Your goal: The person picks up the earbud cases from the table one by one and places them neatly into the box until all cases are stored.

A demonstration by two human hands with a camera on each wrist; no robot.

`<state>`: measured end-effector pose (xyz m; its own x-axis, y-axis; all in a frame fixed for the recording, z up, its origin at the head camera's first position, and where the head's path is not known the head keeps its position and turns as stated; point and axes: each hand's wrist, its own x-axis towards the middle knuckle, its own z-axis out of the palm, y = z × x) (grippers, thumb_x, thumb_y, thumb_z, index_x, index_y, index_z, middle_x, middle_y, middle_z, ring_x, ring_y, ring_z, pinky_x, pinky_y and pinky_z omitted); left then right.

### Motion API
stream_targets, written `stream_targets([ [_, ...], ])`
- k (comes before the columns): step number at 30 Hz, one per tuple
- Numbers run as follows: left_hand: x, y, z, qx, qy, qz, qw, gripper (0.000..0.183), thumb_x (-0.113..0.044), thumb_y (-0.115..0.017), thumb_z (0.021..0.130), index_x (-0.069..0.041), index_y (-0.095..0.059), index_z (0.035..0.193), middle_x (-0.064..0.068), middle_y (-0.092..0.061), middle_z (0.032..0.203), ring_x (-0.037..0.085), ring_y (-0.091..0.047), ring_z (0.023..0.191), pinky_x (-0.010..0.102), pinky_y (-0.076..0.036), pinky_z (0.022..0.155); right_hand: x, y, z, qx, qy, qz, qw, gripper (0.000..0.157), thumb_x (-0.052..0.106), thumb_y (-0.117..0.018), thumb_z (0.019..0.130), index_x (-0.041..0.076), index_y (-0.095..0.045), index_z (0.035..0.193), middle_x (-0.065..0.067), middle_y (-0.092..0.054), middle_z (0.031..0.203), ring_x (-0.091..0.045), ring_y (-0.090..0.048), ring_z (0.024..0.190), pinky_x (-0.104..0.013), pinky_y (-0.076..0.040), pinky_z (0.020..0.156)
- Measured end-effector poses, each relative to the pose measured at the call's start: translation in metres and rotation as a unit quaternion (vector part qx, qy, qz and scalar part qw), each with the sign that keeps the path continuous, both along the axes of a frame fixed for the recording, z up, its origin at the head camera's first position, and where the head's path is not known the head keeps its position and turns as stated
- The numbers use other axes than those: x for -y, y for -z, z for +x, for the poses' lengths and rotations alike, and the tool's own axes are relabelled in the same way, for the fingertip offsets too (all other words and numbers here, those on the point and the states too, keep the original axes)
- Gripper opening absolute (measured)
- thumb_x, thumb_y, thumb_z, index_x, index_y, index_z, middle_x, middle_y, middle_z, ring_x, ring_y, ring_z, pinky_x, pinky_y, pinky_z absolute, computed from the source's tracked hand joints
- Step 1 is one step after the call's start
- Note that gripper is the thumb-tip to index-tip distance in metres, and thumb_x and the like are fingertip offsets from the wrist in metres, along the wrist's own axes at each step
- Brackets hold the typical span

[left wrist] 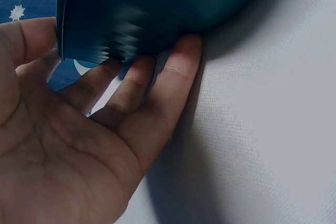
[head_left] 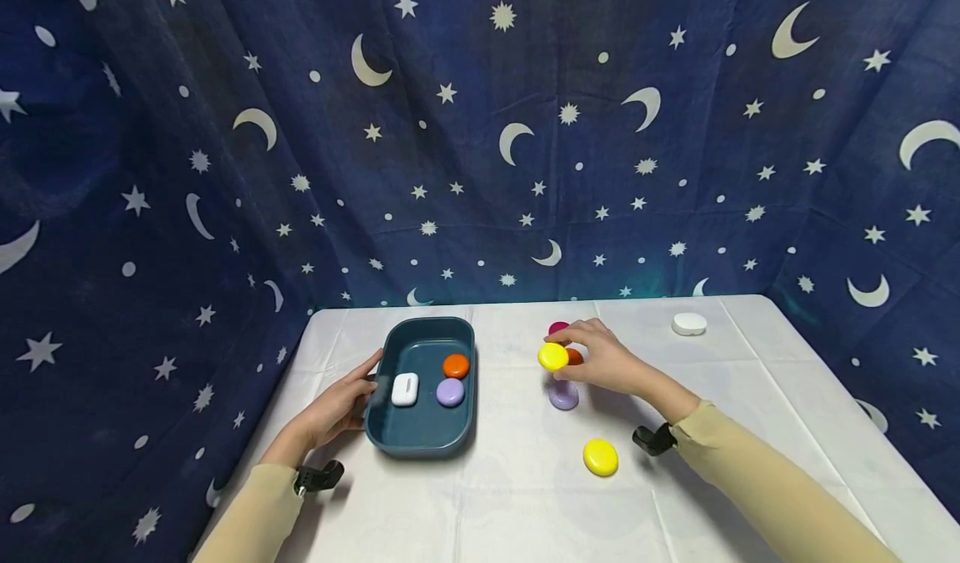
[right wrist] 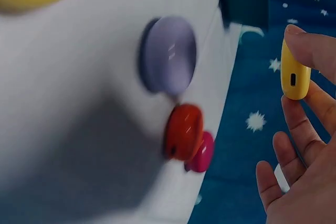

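Yellow, one rounded case [head_left: 553, 356] is pinched in the right-hand grip [head_left: 606, 361] above the surface [head_left: 517, 496], to the right of the blue tray [head_left: 420, 451] (touched at its left wall by the left hand [head_left: 333, 409]).

Before me on the table [head_left: 517, 496], the tray [head_left: 422, 353] stands to the left, my left hand [head_left: 333, 409] against its left side; in it lie a case [head_left: 405, 389] on the left and, on the right, a back disc [head_left: 456, 366] with a front disc [head_left: 450, 392] just before it. To the tray's right, my right hand [head_left: 606, 363] holds a raised disc [head_left: 553, 357] above the table, where a far disc [head_left: 558, 327], a middle disc [head_left: 575, 355], a near disc [head_left: 563, 396] and the closest disc [head_left: 601, 457] lie one before another (the last a little rightward). A block [head_left: 689, 324] lies far right, the curtain [head_left: 465, 129] hanging behind.
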<state>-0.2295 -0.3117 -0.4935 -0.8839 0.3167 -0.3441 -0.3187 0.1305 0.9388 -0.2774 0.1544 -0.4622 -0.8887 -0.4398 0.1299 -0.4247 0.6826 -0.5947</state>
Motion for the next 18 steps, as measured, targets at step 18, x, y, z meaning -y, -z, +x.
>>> stream_targets([
  [18,-0.002,-0.003,0.001,0.001,-0.007,-0.011,0.9999,0.058,-0.021,-0.041,0.097,-0.047,-0.020,0.144,0.017,-0.035,0.137,0.031,-0.049,0.110,0.048,-0.047,0.076,0.077,-0.022,0.001,0.001,-0.053,0.004,0.999,0.053,0.038,-0.078,0.069,0.053,-0.055,0.114,0.023,-0.050,0.110,-0.006,-0.034,0.107,-0.037,-0.039,0.085],
])
